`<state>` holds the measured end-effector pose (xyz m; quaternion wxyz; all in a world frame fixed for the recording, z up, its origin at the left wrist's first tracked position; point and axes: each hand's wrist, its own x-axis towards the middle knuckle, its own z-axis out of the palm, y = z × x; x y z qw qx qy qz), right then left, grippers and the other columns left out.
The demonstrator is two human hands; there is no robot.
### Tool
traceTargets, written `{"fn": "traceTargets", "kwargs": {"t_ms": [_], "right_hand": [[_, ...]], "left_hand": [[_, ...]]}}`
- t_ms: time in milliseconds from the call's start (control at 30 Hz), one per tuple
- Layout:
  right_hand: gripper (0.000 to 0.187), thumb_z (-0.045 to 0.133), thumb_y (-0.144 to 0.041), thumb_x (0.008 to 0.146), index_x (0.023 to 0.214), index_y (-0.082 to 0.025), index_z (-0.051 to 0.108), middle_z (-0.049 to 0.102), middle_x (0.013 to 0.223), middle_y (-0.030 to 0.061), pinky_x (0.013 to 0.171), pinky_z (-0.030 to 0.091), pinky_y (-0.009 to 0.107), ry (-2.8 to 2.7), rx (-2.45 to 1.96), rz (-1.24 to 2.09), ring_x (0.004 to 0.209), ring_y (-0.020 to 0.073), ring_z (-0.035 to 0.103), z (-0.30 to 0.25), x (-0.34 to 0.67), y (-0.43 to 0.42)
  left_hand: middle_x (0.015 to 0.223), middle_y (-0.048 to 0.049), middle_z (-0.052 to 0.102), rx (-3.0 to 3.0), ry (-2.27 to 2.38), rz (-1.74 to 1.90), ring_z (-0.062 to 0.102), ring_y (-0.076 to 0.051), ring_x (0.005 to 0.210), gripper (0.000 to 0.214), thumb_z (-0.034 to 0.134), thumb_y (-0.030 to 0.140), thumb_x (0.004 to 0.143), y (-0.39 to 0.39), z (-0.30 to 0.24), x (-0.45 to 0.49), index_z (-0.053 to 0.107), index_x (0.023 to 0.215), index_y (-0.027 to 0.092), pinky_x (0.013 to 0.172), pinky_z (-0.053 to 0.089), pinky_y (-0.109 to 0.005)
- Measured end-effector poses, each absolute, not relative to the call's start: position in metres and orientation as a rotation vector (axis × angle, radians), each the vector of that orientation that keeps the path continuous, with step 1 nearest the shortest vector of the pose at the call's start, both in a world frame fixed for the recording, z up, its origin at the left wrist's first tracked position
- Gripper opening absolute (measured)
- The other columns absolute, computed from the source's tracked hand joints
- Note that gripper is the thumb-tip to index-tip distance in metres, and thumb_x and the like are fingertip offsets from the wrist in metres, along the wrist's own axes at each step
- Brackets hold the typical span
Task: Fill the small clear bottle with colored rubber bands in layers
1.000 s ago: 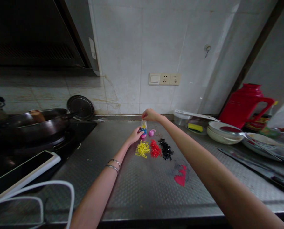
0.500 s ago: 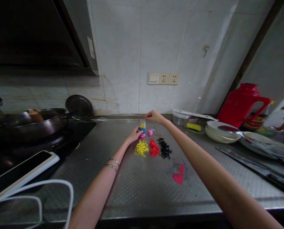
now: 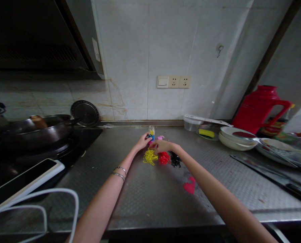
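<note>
My left hand (image 3: 142, 141) is closed around a small clear bottle (image 3: 151, 129) with yellow, blue and pink layers inside, standing upright on the counter. Just above a loose pile of yellow rubber bands (image 3: 149, 157) hovers my right hand (image 3: 161, 145), its fingers pointing left and down, slightly apart, with nothing visible in them. Red rubber bands (image 3: 163, 158) and black rubber bands (image 3: 175, 159) lie in piles to the right, the black ones partly behind my right forearm. Behind my right hand a small pink cap (image 3: 160, 137) shows in part.
A torn red heart shape (image 3: 189, 186) marks the steel counter (image 3: 140, 202). At left are a pan (image 3: 46, 130) on the stove and a white power bank (image 3: 39, 182) with a cable. Rightward stand a yellow sponge (image 3: 206, 133), stacked bowls (image 3: 235, 141), a knife (image 3: 266, 175) and a red thermos (image 3: 258, 108).
My right hand has come down toward me from above the bottle's mouth to the yellow pile. My left hand keeps its hold on the bottle in the same spot.
</note>
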<state>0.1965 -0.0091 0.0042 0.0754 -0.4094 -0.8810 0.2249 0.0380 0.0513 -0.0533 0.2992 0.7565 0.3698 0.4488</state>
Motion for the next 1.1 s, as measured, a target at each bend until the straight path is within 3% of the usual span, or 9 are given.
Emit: {"fn": "traceTargets", "kwargs": {"t_ms": [200, 533, 1100], "right_hand": [[0.043, 0.062, -0.023, 0.059, 0.102, -0.016, 0.062, 0.062, 0.098, 0.0073, 0.071, 0.043, 0.023, -2.665, -1.14, 0.5, 0.083, 0.0169, 0.056, -0.008, 0.189, -0.019], [0.026, 0.057, -0.014, 0.063, 0.087, -0.013, 0.066, 0.065, 0.077, 0.0045, 0.055, 0.036, 0.018, -2.673, -1.127, 0.304, 0.063, 0.0111, 0.052, -0.009, 0.184, -0.019], [0.021, 0.055, -0.021, 0.068, 0.084, -0.015, 0.067, 0.066, 0.073, 0.0018, 0.06, 0.041, 0.019, -2.387, -1.065, 0.598, 0.065, 0.0111, 0.056, 0.017, 0.196, -0.012]], "left_hand": [[0.1, -0.01, 0.061, 1.985, 0.996, 1.212, 0.056, -0.018, 0.089, 0.033, 0.053, 0.023, 0.074, 0.053, -0.055, 0.038, 0.053, 0.104, 0.011, 0.083, 0.042, -0.032], [0.099, -0.0091, 0.061, 1.934, 0.897, 1.233, 0.056, -0.017, 0.088, 0.031, 0.053, 0.02, 0.073, 0.057, -0.058, 0.039, 0.053, 0.103, 0.011, 0.083, 0.043, -0.031], [0.088, -0.0058, 0.062, 1.938, 0.893, 1.184, 0.057, -0.014, 0.076, 0.028, 0.051, 0.023, 0.074, 0.059, -0.059, 0.039, 0.052, 0.099, 0.011, 0.071, 0.045, -0.027]]}}
